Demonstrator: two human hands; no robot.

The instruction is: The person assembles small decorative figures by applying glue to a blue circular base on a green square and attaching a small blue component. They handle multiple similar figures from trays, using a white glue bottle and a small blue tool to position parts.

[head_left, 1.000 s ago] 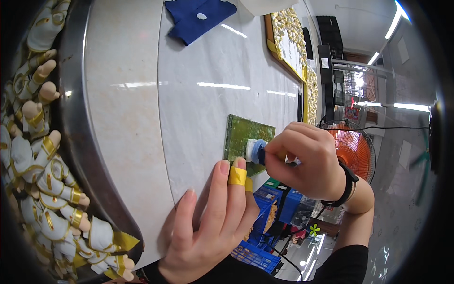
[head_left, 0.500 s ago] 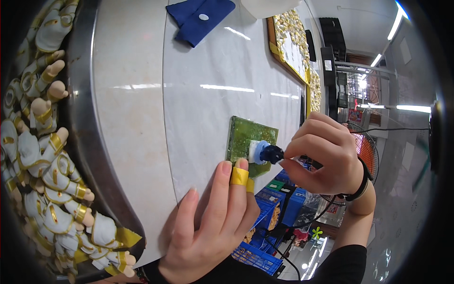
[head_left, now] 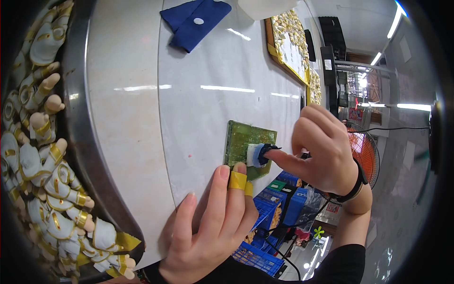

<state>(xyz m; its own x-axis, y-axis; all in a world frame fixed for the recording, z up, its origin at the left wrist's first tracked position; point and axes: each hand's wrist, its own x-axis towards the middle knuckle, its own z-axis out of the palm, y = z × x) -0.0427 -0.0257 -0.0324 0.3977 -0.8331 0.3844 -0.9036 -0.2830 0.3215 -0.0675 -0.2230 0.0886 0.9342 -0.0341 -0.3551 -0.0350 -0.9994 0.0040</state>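
Observation:
A square green glass-like plate point(head_left: 239, 142) lies on the white tabletop. On it sits a small stack of soft-looking material: a white piece point(head_left: 252, 154), a light blue layer point(head_left: 257, 155) and a dark blue lump point(head_left: 267, 152) on the right. My right hand point(head_left: 321, 146) has its fingers curled, and its thumb presses against the dark blue lump. My left hand point(head_left: 213, 227) lies spread with its fingertips at the plate's near edge, close to the white piece. Yellow tape point(head_left: 237, 180) wraps two of its fingers.
A metal tray point(head_left: 85, 118) on the left holds several white and gold doll-like parts point(head_left: 49, 180). A folded dark blue cloth point(head_left: 196, 23) with a white oval lies at the back. Farther right are a yellow-edged tray point(head_left: 289, 64), blue crates point(head_left: 262, 258) and an orange fan point(head_left: 364, 146).
My right fingers have curled back from the dark blue lump, and the thumb now presses it flatter against the light blue layer. The left hand keeps its place by the plate.

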